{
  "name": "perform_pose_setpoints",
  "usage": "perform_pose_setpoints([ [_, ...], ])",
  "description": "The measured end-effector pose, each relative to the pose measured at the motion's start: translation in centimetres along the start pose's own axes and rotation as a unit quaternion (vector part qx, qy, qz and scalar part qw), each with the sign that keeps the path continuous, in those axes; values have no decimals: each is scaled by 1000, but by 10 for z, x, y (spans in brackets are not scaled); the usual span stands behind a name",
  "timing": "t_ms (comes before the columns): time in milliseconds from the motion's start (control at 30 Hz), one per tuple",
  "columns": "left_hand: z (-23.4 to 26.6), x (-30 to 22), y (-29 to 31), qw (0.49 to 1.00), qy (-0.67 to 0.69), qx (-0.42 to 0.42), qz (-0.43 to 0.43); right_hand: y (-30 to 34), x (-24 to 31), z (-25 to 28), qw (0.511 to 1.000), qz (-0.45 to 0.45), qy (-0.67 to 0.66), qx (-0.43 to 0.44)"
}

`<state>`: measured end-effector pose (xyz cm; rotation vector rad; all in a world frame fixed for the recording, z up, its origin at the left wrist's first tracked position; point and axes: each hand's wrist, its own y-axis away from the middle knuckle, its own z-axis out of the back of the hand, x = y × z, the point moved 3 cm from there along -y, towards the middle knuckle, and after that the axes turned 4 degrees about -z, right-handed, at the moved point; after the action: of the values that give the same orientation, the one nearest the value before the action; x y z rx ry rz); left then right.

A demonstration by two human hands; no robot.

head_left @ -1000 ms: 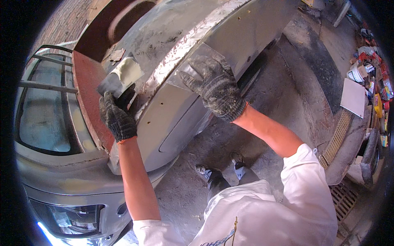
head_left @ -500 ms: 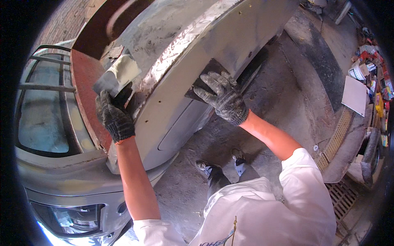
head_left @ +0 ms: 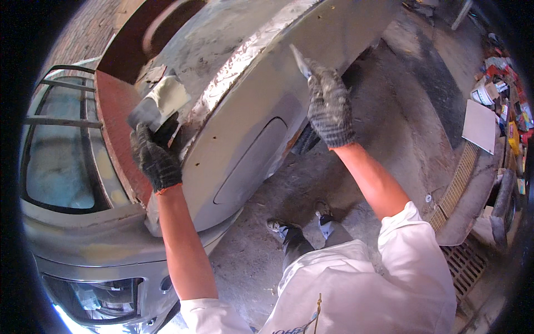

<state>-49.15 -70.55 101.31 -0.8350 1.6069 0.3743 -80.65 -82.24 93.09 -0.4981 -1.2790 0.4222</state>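
My left hand (head_left: 154, 158), in a dark knit glove, grips the near edge of a thin flat plate (head_left: 146, 113) with cream-coloured paste (head_left: 171, 96) spread on it. The plate sits over the open bay of the car, beside the bare-metal ledge. My right hand (head_left: 330, 106), gloved alike, is closed on a thin flat spreader (head_left: 301, 62), seen nearly edge-on. Its blade points up and left, over the grey car side panel (head_left: 245, 139); whether it touches the panel I cannot tell. An oval outline marks the panel below it.
The car's rear window (head_left: 60, 147) with dark bars and a tail light (head_left: 100, 298) lie left. A tyre (head_left: 305, 139) shows under the panel. At right are a pale board (head_left: 479, 127), a white tub (head_left: 483, 94), cluttered boxes and a floor grate (head_left: 463, 273).
My right hand has turned the spreader from flat against the panel to nearly edge-on and shifted slightly up and right. My left hand and the plate have barely moved.
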Motion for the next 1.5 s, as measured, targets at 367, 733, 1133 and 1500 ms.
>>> perform_pose_setpoints([
  [367, -1, -2, 3, 1000, -21, -16, -12, 14, 15, -43, 987, -4, 151, -47],
  [733, 12, 9, -8, 999, -33, 6, -30, 66, 85, -72, 993, -26, 101, -62],
  [1133, 46, 22, -29, 968, -166, 127, -142, 94, 83, -62, 981, -154, -117, -31],
  [1500, 13, 10, -8, 999, -36, 7, 0, 70, -37, -20, 851, -463, -235, -84],
])
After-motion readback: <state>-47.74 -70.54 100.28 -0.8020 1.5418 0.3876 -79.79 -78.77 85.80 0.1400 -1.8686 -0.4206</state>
